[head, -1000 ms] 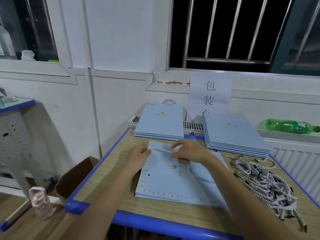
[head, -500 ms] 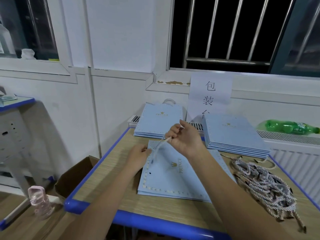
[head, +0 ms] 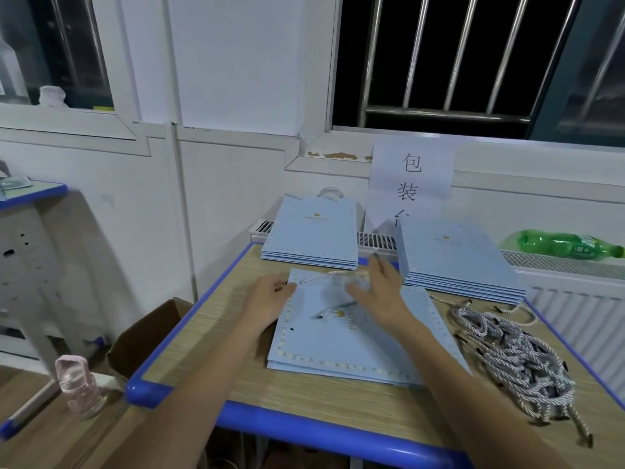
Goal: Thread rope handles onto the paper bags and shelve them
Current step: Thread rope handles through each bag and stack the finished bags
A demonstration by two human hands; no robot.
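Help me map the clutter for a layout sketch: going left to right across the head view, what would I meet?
Pink bottle → cardboard box → left hand → right hand → rope pile → green bottle.

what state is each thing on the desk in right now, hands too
top bag: flat, one punched hole empty
rope handle: partly threaded, loose end lying on the bag
left hand: holds the bag's edge
right hand: blurred, fingers spread over the bag
rope pile: tangled, loose
green bottle: on its side
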